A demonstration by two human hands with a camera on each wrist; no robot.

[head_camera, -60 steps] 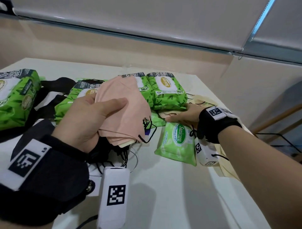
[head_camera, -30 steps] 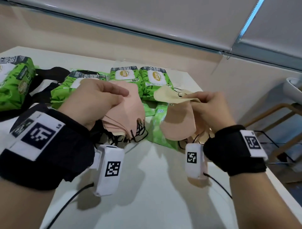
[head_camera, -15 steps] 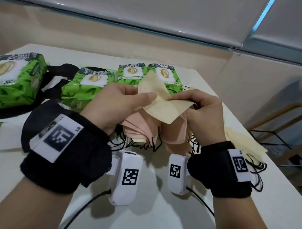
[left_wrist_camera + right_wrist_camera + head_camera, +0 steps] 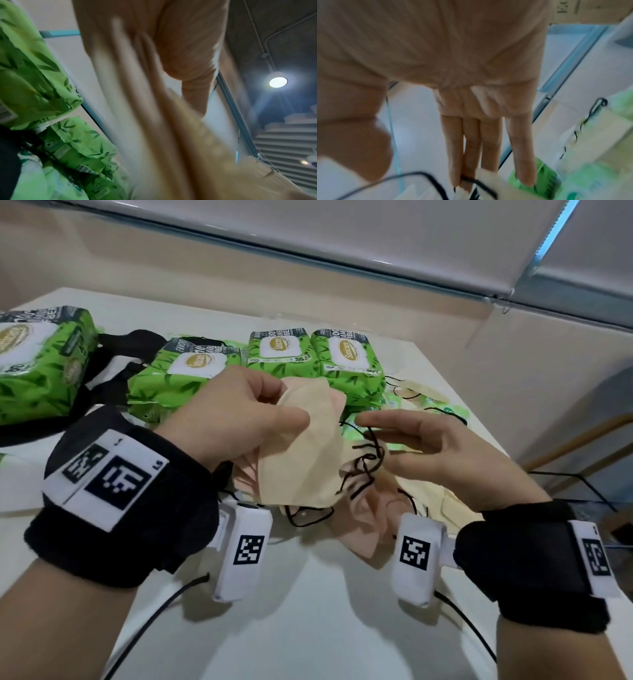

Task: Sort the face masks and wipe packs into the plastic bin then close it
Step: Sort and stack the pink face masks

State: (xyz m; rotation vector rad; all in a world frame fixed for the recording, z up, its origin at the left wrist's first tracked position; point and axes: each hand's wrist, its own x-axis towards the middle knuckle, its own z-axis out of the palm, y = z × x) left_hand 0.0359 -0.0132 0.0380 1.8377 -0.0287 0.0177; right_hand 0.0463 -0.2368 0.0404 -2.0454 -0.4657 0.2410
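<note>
— Where do the big things sit?
— Wipe packs (image 4: 346,361) lie on the table (image 4: 308,628): soft, squashy, best taken by the sides.
— And the masks?
— Light, floppy stack (image 4: 301,460), pinched in my left hand (image 4: 236,416); loops (image 4: 366,463) snag. My right hand (image 4: 442,457) hovers beside, fingers straight.

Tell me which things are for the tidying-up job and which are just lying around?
For the job:
- stack of face masks, pinched in the left hand
- pink mask and cream masks on the table
- green wipe packs
- right hand, open, touching the black ear loops

Just lying about:
- black straps between the packs
- white table
- window blind

No plastic bin shows.
</note>
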